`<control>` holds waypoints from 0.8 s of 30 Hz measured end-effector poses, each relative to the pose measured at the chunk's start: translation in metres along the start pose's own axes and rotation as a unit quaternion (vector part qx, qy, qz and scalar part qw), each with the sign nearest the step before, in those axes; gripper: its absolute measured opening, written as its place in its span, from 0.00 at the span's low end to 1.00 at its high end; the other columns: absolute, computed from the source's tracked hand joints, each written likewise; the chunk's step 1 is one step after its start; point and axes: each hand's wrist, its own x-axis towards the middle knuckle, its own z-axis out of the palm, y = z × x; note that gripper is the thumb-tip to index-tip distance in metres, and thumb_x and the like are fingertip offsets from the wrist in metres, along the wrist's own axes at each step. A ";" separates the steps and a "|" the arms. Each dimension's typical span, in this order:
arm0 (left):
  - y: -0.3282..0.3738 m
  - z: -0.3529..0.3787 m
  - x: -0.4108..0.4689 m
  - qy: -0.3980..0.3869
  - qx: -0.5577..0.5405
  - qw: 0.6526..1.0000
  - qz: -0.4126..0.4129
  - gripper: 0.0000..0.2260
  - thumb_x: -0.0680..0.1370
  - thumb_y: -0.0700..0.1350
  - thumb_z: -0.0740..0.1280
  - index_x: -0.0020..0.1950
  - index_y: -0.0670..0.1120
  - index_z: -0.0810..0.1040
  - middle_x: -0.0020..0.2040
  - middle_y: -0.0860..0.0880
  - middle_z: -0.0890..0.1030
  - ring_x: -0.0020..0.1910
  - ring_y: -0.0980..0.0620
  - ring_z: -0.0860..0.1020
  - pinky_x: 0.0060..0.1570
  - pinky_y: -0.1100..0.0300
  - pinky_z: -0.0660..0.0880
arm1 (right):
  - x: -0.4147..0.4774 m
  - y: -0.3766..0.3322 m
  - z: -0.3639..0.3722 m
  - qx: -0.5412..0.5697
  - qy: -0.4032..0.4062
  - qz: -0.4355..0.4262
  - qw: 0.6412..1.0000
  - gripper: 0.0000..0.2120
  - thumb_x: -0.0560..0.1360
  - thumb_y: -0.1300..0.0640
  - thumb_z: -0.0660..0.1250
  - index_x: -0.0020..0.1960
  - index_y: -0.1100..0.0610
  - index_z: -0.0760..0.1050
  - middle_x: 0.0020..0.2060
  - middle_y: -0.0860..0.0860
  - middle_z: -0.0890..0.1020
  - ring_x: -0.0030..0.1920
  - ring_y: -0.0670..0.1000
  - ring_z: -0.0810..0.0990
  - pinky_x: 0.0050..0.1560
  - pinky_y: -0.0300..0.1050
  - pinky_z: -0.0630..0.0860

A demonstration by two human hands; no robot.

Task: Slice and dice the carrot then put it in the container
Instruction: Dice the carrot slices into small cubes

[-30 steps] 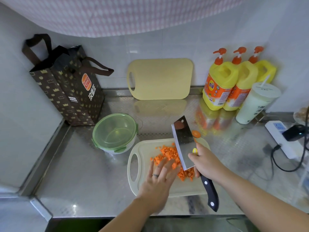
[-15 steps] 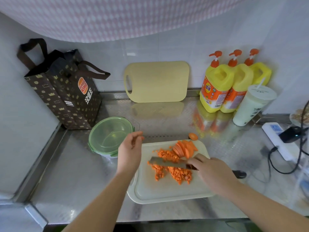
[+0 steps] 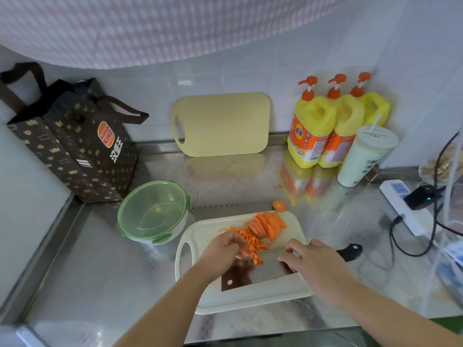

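Observation:
A white cutting board (image 3: 250, 299) lies on the steel counter. On it are a pile of diced carrot (image 3: 253, 242) and, behind that, a fan of carrot slices (image 3: 268, 225). One slice (image 3: 279, 205) lies off the board on the counter. The cleaver (image 3: 258, 271) lies nearly flat on the board, blade pointing left. My right hand (image 3: 318, 264) grips it where blade meets handle. My left hand (image 3: 223, 246) has bent fingers on the dice at the blade's edge. The round container (image 3: 152, 211), with its green lid on, stands left of the board.
A brown paper bag (image 3: 75, 146) stands at the back left. A yellow board (image 3: 223, 123) leans on the wall. Three yellow soap bottles (image 3: 313, 131) and a lidded cup (image 3: 363, 156) stand at the back right. A power strip (image 3: 406, 206) with cables lies at the right.
The cleaver went from upright to lying flat on the board. My left hand lifted toward the container, then came back down onto the dice beside the blade.

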 end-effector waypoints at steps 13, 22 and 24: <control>-0.001 0.004 0.006 0.002 0.029 0.999 0.014 0.16 0.73 0.29 0.55 0.42 0.47 0.76 0.36 0.52 0.82 0.37 0.53 0.78 0.38 0.63 0.75 | 0.008 0.000 0.000 0.012 0.048 -0.011 0.999 0.27 0.41 0.59 0.80 0.35 0.44 0.75 0.35 0.43 0.74 0.26 0.44 0.55 0.33 0.36 0.55; -0.001 -0.031 0.026 0.125 0.084 0.987 0.050 0.08 0.78 0.42 0.63 0.43 0.54 0.76 0.37 0.55 0.81 0.34 0.59 0.80 0.39 0.59 0.76 | 0.002 0.020 0.012 0.143 0.041 0.069 0.986 0.18 0.62 0.59 0.74 0.47 0.43 0.78 0.43 0.39 0.78 0.28 0.43 0.70 0.31 0.33 0.66; 0.000 -0.039 0.034 0.163 0.093 0.981 0.051 0.06 0.79 0.42 0.62 0.45 0.52 0.77 0.38 0.55 0.80 0.40 0.53 0.80 0.41 0.57 0.75 | -0.001 0.028 0.013 0.221 0.017 0.134 0.966 0.15 0.70 0.61 0.66 0.52 0.45 0.78 0.48 0.37 0.77 0.31 0.40 0.72 0.33 0.31 0.63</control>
